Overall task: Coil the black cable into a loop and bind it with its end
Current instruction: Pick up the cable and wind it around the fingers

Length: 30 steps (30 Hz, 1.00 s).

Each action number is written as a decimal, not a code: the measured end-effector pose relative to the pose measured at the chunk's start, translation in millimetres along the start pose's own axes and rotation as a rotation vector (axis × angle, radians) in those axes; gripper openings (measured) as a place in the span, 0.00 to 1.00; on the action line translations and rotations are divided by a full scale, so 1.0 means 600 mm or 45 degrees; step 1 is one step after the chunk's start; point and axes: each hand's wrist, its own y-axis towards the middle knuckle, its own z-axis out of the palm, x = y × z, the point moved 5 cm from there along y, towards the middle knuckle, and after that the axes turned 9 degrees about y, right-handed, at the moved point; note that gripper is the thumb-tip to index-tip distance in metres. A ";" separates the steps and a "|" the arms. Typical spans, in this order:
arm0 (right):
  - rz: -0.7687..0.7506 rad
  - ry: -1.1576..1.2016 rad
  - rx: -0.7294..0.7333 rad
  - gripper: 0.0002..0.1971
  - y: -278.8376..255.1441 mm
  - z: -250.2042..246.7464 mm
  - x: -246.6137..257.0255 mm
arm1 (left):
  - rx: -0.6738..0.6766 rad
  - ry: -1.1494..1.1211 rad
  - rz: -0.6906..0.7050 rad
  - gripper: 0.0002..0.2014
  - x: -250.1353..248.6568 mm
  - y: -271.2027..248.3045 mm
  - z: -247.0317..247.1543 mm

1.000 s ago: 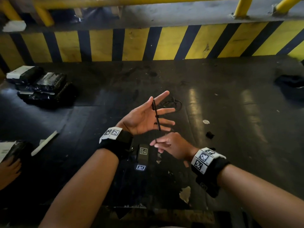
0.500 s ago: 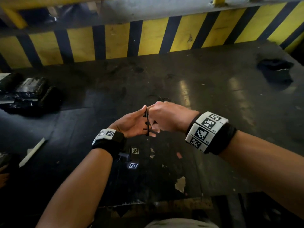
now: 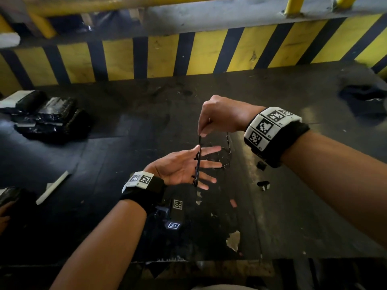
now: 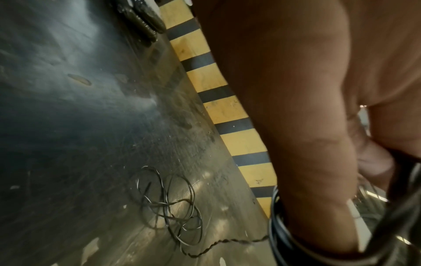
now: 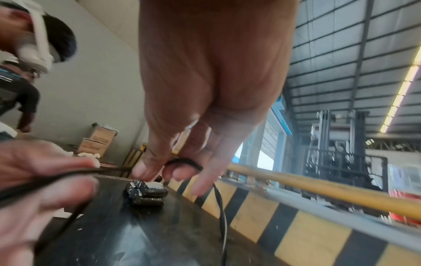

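My left hand (image 3: 207, 164) is palm up over the dark table, fingers straight and spread. The black cable (image 3: 198, 164) is wound in several turns across those fingers; in the left wrist view the turns of the cable (image 4: 280, 234) ring the hand. Just above, my right hand (image 3: 202, 133) pinches the cable between thumb and fingertips and holds it taut. In the right wrist view the right hand (image 5: 180, 167) has the cable (image 5: 182, 161) looped over a fingertip. The cable's loose remainder (image 4: 170, 207) lies tangled on the table beyond my fingers.
Black wrapped packages (image 3: 48, 116) are stacked at the far left, with a white strip (image 3: 53, 186) nearer. Small black bits (image 3: 262, 185) lie to the right and a dark cloth (image 3: 364, 99) at the far right. A yellow-black striped kerb (image 3: 199, 53) bounds the back. Another person's hand (image 3: 4, 214) shows at the left edge.
My right hand has come from below the left hand's fingers, round their tips, to above them, carrying the cable. The left hand stays spread and palm up.
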 end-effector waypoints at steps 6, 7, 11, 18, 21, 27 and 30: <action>-0.147 0.105 -0.091 0.08 0.000 0.045 -0.045 | 0.203 -0.112 0.103 0.27 -0.005 -0.030 0.034; -0.125 0.178 -0.124 0.09 -0.007 0.057 -0.057 | 0.232 -0.139 0.139 0.27 -0.011 -0.035 0.040; -0.104 0.433 -0.205 0.10 -0.051 0.143 -0.076 | 0.233 -0.175 0.260 0.27 -0.044 -0.043 0.048; -0.057 0.704 -0.073 0.10 -0.076 0.281 -0.028 | -0.036 -0.112 0.344 0.27 -0.085 -0.035 0.003; -0.112 0.713 -0.017 0.11 -0.084 0.280 0.002 | -0.169 -0.123 0.329 0.27 -0.072 -0.028 -0.026; -0.017 0.499 0.046 0.15 -0.097 0.249 0.021 | -0.370 -0.142 0.208 0.26 -0.031 -0.015 -0.061; 0.018 0.312 0.144 0.14 -0.104 0.214 0.037 | -0.379 -0.107 0.103 0.26 -0.009 -0.007 -0.058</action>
